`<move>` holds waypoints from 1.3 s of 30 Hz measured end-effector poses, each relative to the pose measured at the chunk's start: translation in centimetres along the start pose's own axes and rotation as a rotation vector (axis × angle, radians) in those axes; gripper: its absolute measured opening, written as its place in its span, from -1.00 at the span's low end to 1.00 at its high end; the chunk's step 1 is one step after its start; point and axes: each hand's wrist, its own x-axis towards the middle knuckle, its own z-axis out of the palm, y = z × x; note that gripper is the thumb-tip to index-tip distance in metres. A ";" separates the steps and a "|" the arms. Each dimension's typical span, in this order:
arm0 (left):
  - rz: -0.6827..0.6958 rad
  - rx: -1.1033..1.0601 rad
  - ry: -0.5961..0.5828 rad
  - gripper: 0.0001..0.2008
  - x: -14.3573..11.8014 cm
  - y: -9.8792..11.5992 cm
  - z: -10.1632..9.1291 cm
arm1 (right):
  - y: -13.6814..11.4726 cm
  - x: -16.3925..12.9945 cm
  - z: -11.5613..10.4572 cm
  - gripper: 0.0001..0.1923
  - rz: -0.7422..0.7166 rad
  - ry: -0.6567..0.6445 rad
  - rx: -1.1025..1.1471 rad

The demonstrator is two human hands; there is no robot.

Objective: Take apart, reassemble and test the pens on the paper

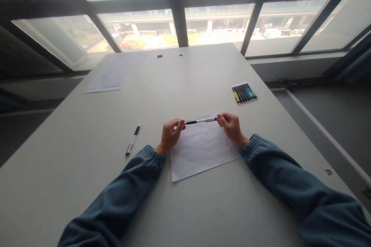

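A pen [200, 121] with a clear barrel and black grip is held level between my two hands, above a sheet of white paper [199, 152]. My left hand [171, 133] pinches its left end, at the tip side. The other end, near the clip, is between the thumb and fingers of my right hand [230, 126]. Faint marks show on the paper. To the left of my left hand, a second pen [132, 141] of similar look lies on the white table [87, 162].
Several pens [244, 93] lie side by side in a row at the right, one yellow, some blue and green. Printed sheets [107, 73] rest at the far left. Two round holes [159, 56] sit near the table's far edge, below the windows. A small dark mark [328, 172] is near the right edge.
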 end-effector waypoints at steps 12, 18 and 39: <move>-0.007 -0.012 -0.017 -0.48 -0.1 -0.3 0.0 | 0.0 0.0 0.0 -0.51 -0.019 0.003 -0.046; -0.006 -0.010 -0.027 -0.46 -0.1 -0.5 -0.1 | 0.0 0.0 0.0 -0.50 -0.019 -0.003 -0.050; 0.002 -0.034 -0.031 -0.49 -0.1 -0.6 0.0 | -0.6 -0.2 0.1 -0.52 0.004 -0.172 -0.013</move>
